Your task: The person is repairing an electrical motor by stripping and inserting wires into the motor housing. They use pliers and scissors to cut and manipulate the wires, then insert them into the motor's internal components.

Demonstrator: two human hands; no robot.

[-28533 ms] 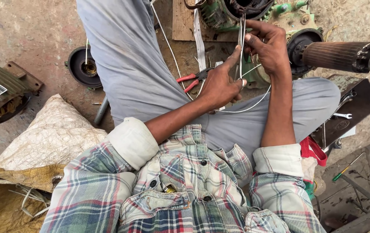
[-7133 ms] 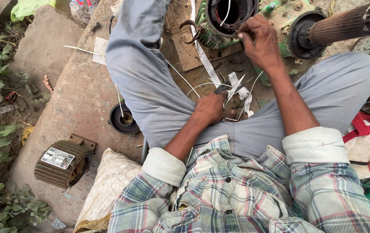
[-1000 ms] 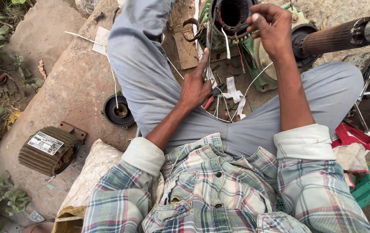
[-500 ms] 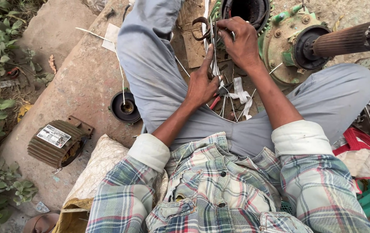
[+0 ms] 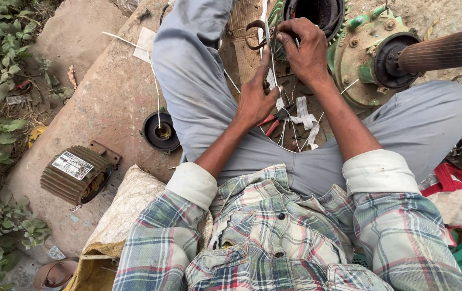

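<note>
I sit cross-legged in grey trousers and a plaid shirt. My left hand (image 5: 257, 97) pinches a thin white strip (image 5: 269, 59) that runs up to my right hand (image 5: 307, 49), which grips its upper end beside the dark opening of a green motor housing (image 5: 349, 59). Red-handled pliers (image 5: 274, 121) lie on the ground between my legs, just below my left hand, next to loose white tape strips (image 5: 302, 116) and thin wires.
A ribbed motor shaft (image 5: 441, 51) sticks out at the upper right. A ribbed brown motor cover (image 5: 74, 173) and a round black bearing cap (image 5: 161, 132) lie on the concrete slab at my left. A woven sack (image 5: 128, 207) is by my left knee, green plants along the left edge.
Both hands have stayed at the motor opening; my left hand has risen slightly along the white strip. The view has shifted a little to the right.
</note>
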